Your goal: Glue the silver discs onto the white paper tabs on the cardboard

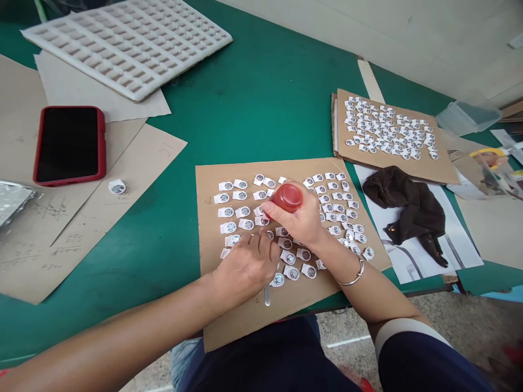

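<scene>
My right hand (300, 218) is wrapped around a red squeeze bottle (287, 197), tipped down over a cardboard sheet (232, 326). Close beside it, my left hand (251, 261) is closed, its fingertips near the bottle's lower end. A slim, flat stick with a rounded pale end (267, 295) pokes out below the left hand; its other end is hidden. Rows of small white pieces with round metallic centres, such as this piece (291, 273), cover much of the sheet. Some lie hidden under both hands.
At the back right, a second cardboard sheet (443, 171) bears many similar pieces. Nearby are a dark brown cloth (417, 201) and a clear plastic container (468, 117). A red-cased phone (69, 144), a single white piece (117, 187) and a white gridded tray (134, 43) lie leftward.
</scene>
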A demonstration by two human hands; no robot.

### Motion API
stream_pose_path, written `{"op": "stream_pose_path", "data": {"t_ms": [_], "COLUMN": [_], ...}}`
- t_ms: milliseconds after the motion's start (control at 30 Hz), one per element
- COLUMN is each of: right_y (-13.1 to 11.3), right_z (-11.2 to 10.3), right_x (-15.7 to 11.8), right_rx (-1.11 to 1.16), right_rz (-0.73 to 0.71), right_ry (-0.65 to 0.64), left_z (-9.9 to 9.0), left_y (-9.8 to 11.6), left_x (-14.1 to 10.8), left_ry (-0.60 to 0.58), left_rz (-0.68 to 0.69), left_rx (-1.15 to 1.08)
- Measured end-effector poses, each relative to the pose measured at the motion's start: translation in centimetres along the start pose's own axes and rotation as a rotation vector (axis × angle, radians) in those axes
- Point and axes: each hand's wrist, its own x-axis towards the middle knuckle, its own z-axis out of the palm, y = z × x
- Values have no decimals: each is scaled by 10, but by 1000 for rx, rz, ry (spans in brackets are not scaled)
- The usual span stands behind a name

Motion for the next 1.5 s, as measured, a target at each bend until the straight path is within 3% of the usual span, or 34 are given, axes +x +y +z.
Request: {"op": "stream_pose_path", "data": {"t_ms": [933,1500], "right_y": [6,5], "right_z": [-2,-5], "right_x": [3,3], "right_rx": [-1,-76], "right_rz": [16,-12], "right_ry": [13,13], "left_z": [-2,-3], "left_y": [-2,-3], "left_x": [1,3], "left_ry": [-63,-17], "left_rz": [-5,-13], "left_rx": [-15,-76]}}
